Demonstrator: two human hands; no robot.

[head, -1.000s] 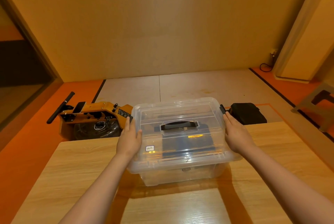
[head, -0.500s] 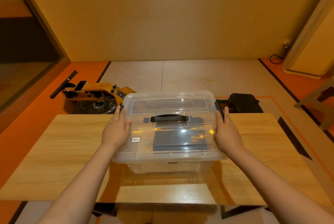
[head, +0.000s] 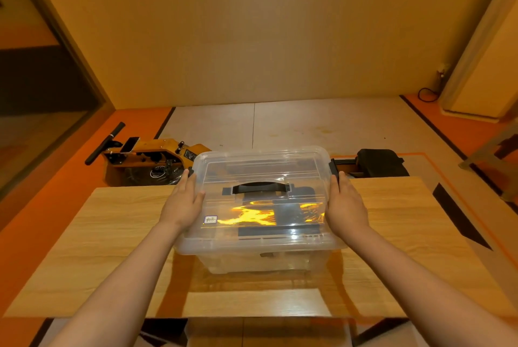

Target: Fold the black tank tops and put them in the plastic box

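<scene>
A clear plastic box with its lid on and a black handle stands in the middle of the wooden table. Dark folded cloth, the black tank tops, shows through the lid. My left hand lies flat against the lid's left edge, fingers straight. My right hand presses the right edge the same way, its fingertips by the black side latch.
Beyond the table's far edge, an orange machine with a black bar sits on the floor at left, and a black bag at right. A cable and wall socket are far right.
My view has pulled back and tilted down, so the table's near edge now shows. Both hands stay on the sides of the lid, and the box sits nearer the table's middle.
</scene>
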